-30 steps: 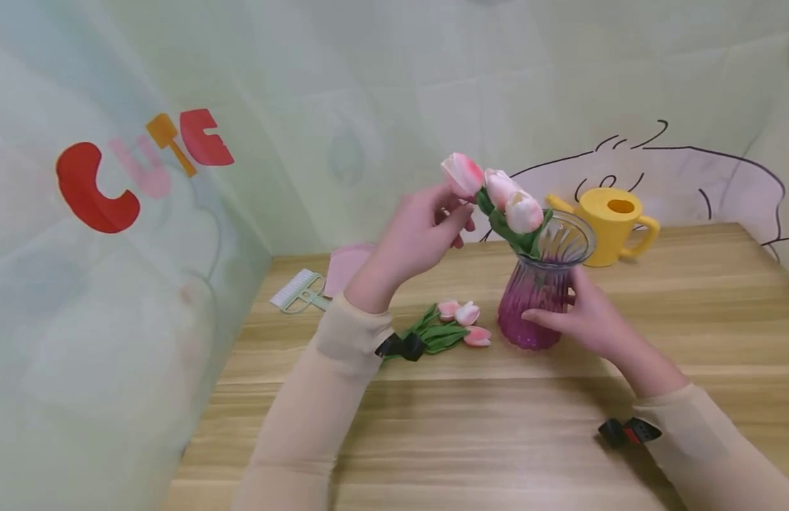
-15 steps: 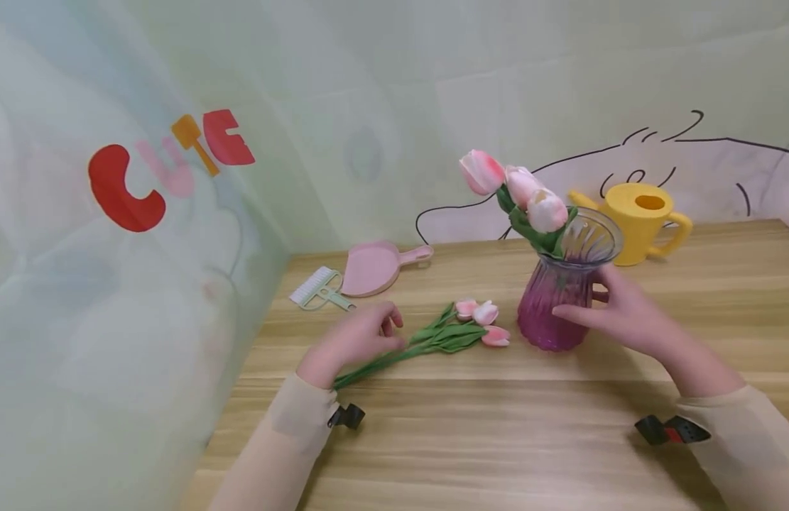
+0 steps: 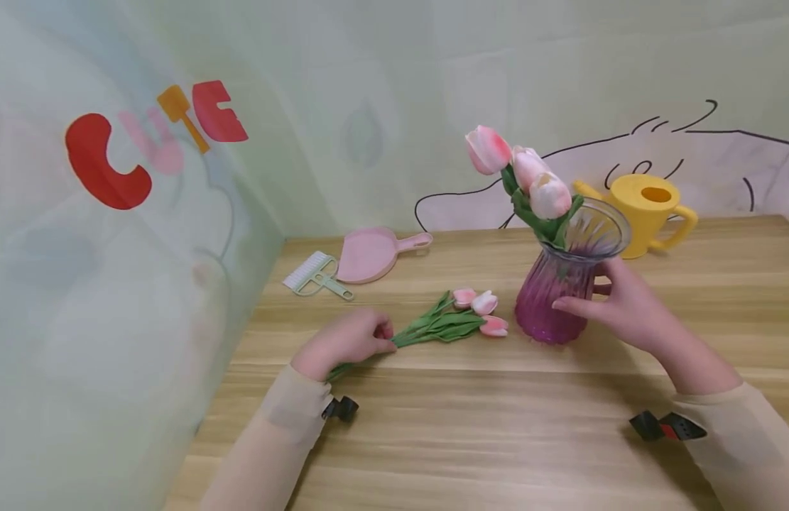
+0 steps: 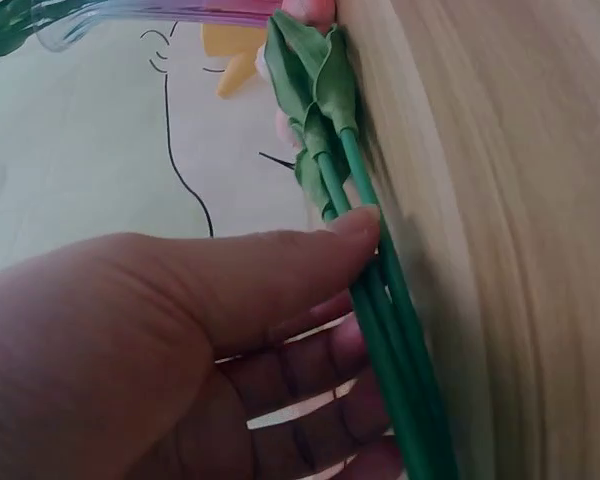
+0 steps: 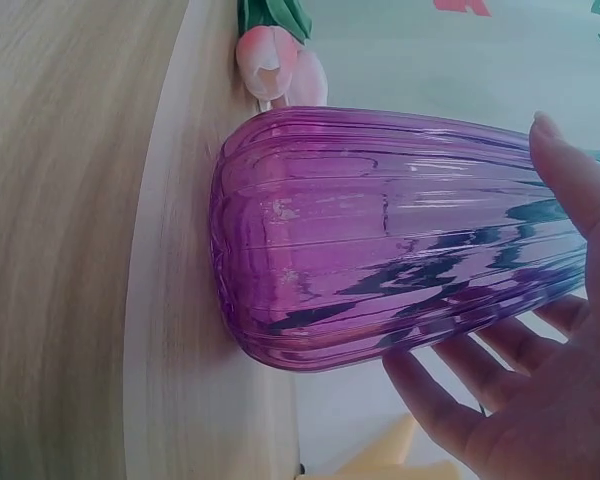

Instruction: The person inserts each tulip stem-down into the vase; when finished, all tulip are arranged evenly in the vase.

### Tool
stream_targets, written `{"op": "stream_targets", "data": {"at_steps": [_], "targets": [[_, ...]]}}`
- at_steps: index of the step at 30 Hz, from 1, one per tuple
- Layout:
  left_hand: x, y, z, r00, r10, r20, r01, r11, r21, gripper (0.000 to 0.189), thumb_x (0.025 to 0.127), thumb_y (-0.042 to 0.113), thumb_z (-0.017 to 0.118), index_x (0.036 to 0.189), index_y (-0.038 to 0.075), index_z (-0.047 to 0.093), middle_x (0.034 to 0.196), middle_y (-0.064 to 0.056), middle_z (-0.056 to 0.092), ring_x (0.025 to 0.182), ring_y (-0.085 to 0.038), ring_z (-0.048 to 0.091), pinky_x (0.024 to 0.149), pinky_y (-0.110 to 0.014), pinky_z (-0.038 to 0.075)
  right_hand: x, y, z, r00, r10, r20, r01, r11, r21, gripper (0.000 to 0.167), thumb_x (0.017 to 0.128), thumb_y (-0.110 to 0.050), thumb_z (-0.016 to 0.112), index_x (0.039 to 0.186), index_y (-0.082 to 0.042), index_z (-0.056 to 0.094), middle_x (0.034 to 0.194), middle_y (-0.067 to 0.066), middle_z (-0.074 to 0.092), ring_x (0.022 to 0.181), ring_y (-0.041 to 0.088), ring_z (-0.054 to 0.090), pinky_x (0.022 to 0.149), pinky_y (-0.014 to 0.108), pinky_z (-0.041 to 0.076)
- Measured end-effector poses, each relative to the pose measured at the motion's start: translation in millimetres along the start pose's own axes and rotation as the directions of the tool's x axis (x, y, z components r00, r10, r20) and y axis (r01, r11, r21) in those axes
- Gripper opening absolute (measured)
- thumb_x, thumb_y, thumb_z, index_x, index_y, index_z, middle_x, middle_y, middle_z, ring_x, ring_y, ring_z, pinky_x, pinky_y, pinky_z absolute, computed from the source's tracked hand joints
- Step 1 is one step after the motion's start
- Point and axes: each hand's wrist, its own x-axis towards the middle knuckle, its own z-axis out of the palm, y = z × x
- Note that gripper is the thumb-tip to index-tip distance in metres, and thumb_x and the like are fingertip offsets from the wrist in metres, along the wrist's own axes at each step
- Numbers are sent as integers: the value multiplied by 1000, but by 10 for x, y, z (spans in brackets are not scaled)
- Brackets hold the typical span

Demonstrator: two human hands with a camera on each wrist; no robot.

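My left hand (image 3: 352,339) is at the stems of a bunch of artificial tulips (image 3: 445,325) lying on the table, pink-white heads pointing right. In the left wrist view the thumb (image 4: 355,235) lies across the green stems (image 4: 395,370) with the fingers curled behind them, pinching the bunch. My right hand (image 3: 630,309) grips a ribbed glass vase (image 3: 550,305), purple at the base and clear at the rim, thumb on the near side and fingers around the far side. The vase stands upright and holds several pink-white tulips (image 3: 528,167) that lean left over its rim.
A yellow watering can (image 3: 643,213) stands behind the vase to the right. At the back left lie a pink dustpan (image 3: 368,255) and a small pale green brush (image 3: 317,275). A printed cloth backdrop (image 3: 343,92) rises behind and left of the wooden table (image 3: 471,433).
My left hand has moved away from the tulips in the vase, down and left to the lying bunch, and has closed on its stems. My right hand stays on the vase.
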Motion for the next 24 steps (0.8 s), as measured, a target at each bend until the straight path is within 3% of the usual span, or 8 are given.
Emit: {"op": "stream_targets", "data": {"at_steps": [7,12,15,19,22,24], "targets": [[-16,-23,-121,998,28,-51,-30,999,-32,14,96,25,75,85,19,69,78,7,65,70,-10,56,68,-30,49,-27,-3,-11,1000,13,-9,-13,1000,-9,88,85,-20,88,153,-11,32,143,20,51,124,42,52,96,70,50],[-65,-42,-219,979,11,-204,-32,994,-101,9,98,23,73,89,20,72,84,5,68,77,-13,61,71,-33,52,-39,-33,1,999,21,-26,-21,1000,-17,86,85,-23,88,151,-14,33,142,15,53,122,36,54,95,66,52],[-93,-35,-269,947,-15,-320,-42,984,-171,8,97,22,74,92,17,75,87,3,70,78,-15,61,69,-33,52,-36,-43,7,1000,8,-25,-9,1000,-8,87,85,-23,88,152,-14,34,143,15,53,123,38,54,94,67,53],[-126,35,-329,886,-45,-462,-91,959,-268,8,97,22,75,96,14,77,90,0,73,76,-17,61,65,-33,52,-30,-43,4,1000,-1,-19,1,1000,-3,87,84,-23,88,152,-14,34,144,16,52,125,40,54,93,66,54],[-150,139,-398,829,-84,-553,-163,909,-383,8,96,19,76,99,11,76,92,-5,74,75,-18,64,64,-32,57,-26,-42,-16,1000,-2,4,2,1000,0,85,86,-22,87,152,-13,34,146,16,51,129,41,52,93,66,54],[-166,237,-460,799,-104,-592,-232,855,-464,11,95,16,76,102,8,75,93,-8,72,75,-18,65,64,-33,60,-26,-42,-34,1000,1,20,-1,1000,3,81,87,-22,86,151,-12,36,146,16,51,131,40,51,95,66,53]]}}
